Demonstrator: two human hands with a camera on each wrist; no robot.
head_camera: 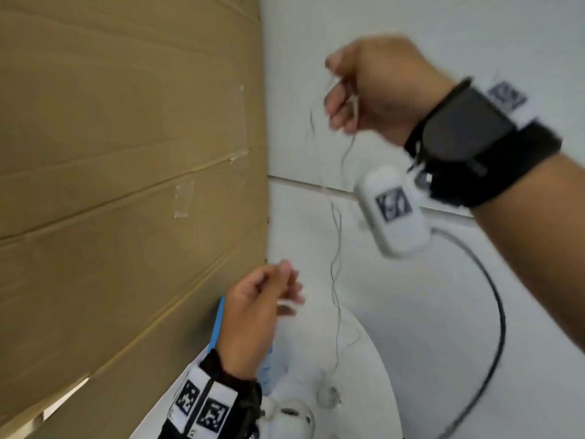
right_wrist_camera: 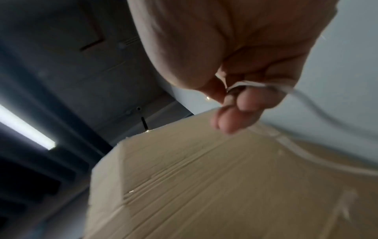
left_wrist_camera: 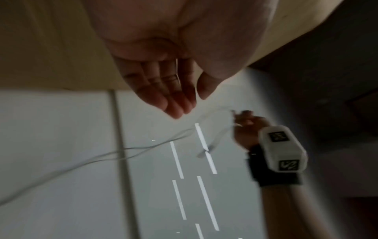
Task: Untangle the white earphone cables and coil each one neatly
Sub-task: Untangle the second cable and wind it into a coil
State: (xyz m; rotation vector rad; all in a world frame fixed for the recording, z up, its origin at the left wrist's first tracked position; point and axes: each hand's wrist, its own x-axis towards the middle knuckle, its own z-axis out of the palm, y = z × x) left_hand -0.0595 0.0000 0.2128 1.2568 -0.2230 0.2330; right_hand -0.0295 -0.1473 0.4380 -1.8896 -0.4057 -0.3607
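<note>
Thin white earphone cables (head_camera: 335, 248) hang in tangled strands from my raised right hand (head_camera: 335, 90) down to the white round table (head_camera: 373, 375), where an earbud (head_camera: 329, 396) lies. In the right wrist view my right hand (right_wrist_camera: 235, 110) has the cables (right_wrist_camera: 247, 84) looped over its curled fingers. My left hand (head_camera: 288, 289) is lower, beside the hanging strands, fingers relaxed. In the left wrist view a thin strand (left_wrist_camera: 177, 71) lies across the fingers of my left hand (left_wrist_camera: 190, 100), with the thumb apart; the cables (left_wrist_camera: 143, 148) stretch toward the right hand (left_wrist_camera: 243, 119). The frames are motion-blurred.
A tall cardboard box (head_camera: 126, 185) fills the left side, close to my left hand. A white wall stands behind. A black cord (head_camera: 497, 312) loops from the right wrist camera. Something blue (head_camera: 218, 321) lies at the table's left edge.
</note>
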